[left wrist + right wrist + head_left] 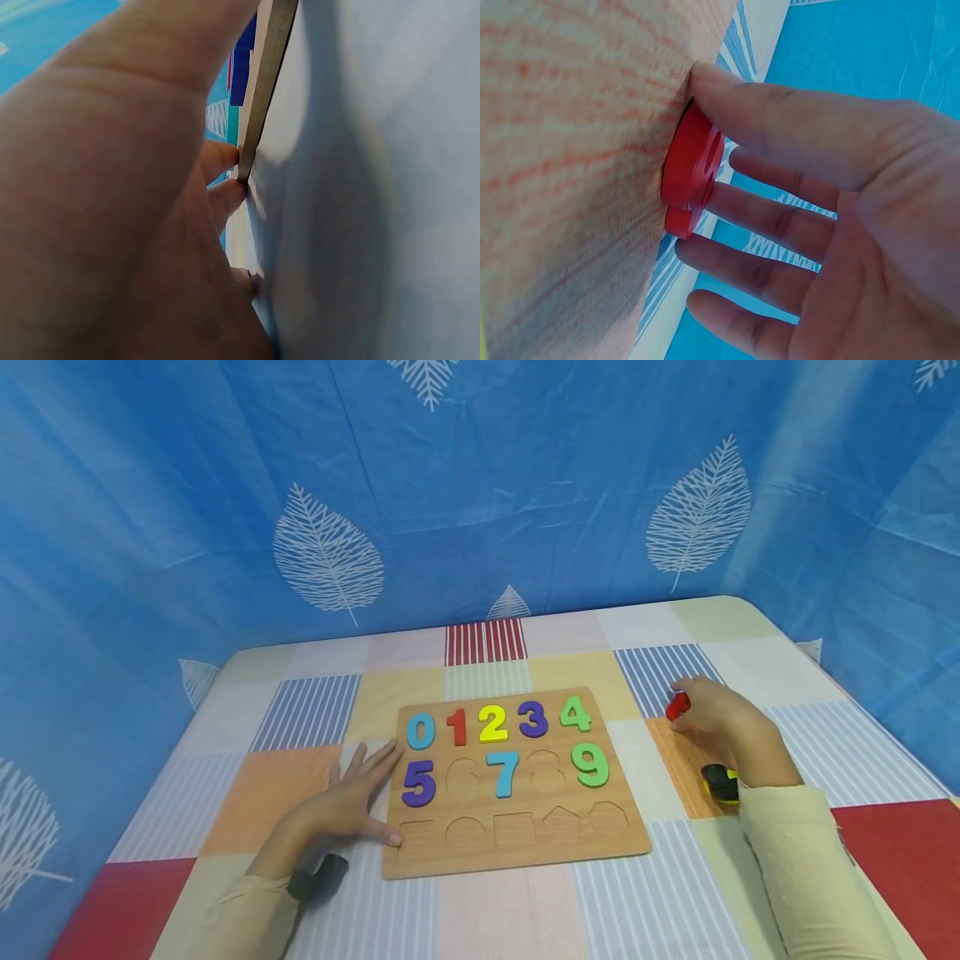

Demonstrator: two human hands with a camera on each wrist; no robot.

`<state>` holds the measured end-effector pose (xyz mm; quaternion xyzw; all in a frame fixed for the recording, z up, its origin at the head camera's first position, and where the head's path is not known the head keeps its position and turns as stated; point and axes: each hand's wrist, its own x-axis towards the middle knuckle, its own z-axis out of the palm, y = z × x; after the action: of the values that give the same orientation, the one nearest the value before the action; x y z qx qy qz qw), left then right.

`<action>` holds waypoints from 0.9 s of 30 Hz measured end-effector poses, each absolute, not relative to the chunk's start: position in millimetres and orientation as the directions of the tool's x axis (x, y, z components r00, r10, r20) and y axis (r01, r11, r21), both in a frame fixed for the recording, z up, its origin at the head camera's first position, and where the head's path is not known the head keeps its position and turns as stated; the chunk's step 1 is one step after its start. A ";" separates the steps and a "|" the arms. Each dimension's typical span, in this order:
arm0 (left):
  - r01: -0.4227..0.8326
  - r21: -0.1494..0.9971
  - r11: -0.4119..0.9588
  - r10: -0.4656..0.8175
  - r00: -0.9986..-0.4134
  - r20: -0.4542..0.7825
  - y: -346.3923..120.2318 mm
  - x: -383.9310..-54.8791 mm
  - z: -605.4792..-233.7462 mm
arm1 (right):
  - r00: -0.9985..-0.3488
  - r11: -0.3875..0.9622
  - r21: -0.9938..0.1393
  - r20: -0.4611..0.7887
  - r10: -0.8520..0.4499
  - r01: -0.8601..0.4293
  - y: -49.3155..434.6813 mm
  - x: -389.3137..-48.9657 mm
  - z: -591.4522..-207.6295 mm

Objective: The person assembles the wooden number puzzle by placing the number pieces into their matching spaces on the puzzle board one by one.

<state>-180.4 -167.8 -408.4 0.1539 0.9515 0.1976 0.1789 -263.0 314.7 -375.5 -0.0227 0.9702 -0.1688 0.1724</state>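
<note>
From here I see eight numbers (pixel 493 736) sitting in the wooden board (pixel 517 856), just right of the left hand (pixel 356 797). That hand is spread, its fingertips touching the board's edge. The six hole (pixel 462 778) and eight hole (pixel 547 770) are bare, and so are the five shape holes (pixel 514 828) in the row nearest me. The right hand (pixel 712 706) pinches a red piece (pixel 677 706) down on the desk (pixel 555 910), well away from the board. I'd guess more than half is done.
</note>
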 end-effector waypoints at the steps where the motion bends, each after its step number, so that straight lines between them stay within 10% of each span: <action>1: 0.224 0.431 0.874 0.365 -0.889 -0.278 -168.1 -180.6 -408.5 | -0.942 0.943 -0.333 -0.317 -0.114 -0.002 314.8 -263.0 -376.1; 27: 0.246 0.446 0.861 0.389 -0.883 -0.264 -170.2 -182.4 -408.6 | -0.904 0.848 -0.370 -0.044 -0.424 -0.380 243.0 -241.4 -353.4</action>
<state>-182.4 -170.2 -408.6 0.1673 0.9485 0.2042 0.1749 -241.4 243.0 -353.4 -0.2095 0.9592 -0.1794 0.0621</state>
